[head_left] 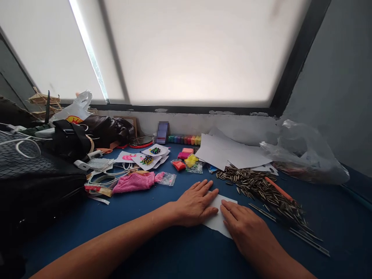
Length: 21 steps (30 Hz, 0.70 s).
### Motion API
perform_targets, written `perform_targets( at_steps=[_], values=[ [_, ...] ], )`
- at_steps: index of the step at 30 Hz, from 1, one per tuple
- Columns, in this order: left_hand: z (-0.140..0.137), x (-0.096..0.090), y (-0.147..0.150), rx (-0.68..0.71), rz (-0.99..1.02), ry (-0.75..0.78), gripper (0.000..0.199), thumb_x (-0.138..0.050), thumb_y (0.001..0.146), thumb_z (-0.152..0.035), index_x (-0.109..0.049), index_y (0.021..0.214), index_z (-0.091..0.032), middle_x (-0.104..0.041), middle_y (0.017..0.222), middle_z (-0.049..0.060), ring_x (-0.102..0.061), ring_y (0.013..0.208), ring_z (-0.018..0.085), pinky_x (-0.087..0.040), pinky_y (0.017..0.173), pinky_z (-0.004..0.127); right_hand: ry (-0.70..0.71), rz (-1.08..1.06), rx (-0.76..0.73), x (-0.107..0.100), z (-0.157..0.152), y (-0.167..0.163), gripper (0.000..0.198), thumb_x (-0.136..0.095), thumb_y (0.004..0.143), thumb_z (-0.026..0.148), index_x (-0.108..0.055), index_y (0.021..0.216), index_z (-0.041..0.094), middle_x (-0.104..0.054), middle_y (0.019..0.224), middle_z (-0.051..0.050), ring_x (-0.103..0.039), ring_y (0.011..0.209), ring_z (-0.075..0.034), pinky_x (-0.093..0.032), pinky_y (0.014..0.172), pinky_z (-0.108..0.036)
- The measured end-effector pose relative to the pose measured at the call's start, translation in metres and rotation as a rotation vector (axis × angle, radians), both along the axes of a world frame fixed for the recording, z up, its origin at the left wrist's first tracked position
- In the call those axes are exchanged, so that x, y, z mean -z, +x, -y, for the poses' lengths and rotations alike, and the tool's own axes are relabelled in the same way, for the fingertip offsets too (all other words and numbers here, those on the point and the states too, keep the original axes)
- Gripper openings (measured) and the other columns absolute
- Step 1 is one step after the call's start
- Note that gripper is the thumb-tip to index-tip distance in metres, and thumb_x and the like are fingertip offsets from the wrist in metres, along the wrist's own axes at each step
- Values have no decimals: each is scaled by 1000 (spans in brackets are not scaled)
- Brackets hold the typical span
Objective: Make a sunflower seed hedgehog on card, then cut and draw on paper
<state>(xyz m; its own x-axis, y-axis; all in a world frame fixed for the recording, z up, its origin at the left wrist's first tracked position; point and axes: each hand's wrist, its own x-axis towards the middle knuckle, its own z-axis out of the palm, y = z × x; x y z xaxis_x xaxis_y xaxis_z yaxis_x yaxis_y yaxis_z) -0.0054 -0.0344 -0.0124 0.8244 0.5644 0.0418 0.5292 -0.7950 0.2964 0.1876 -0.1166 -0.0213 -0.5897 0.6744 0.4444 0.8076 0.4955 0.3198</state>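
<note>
A small piece of white paper (218, 221) lies on the blue table in front of me. My left hand (195, 203) rests flat over its left side, fingers stretched out and thumb pointing to the right. On the paper's right side lies my right hand (240, 221), palm down with the fingers extended close together. Both hands partly cover the sheet. Just beyond my right hand spreads a heap of striped sunflower seeds (247, 180), with an orange stick (278, 188) lying on it. Metal tweezers (262, 212) lie beside the heap.
Packets of coloured clay (178, 165) and a stack of white sheets (229, 149) lie at the back. Decorated paper cards (147, 158) and a pink cloth (133, 182) are to the left. A black bag (43, 174) stands far left, a clear plastic bag (314, 155) far right.
</note>
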Motion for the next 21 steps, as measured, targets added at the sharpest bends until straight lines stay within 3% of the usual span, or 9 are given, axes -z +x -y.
perform_targets(
  at_steps=[14, 21],
  values=[
    [-4, 1, 0, 13, -29, -5, 67, -19, 97, -58, -23, 150, -19, -10, 158, 13, -4, 146, 27, -9, 118, 47, -82, 75, 2, 9, -4, 11, 40, -45, 89, 13, -63, 123, 3, -66, 123, -20, -65, 110, -30, -59, 85, -39],
    [-15, -9, -9, 91, -48, -42, 72, -26, 94, -63, -28, 149, -18, -16, 157, 12, -12, 146, 25, -14, 118, 43, -358, -18, 46, 0, -8, 18, 45, -42, 92, 15, -54, 135, 7, -54, 138, -17, -52, 126, -33, -50, 99, -49]
  ],
)
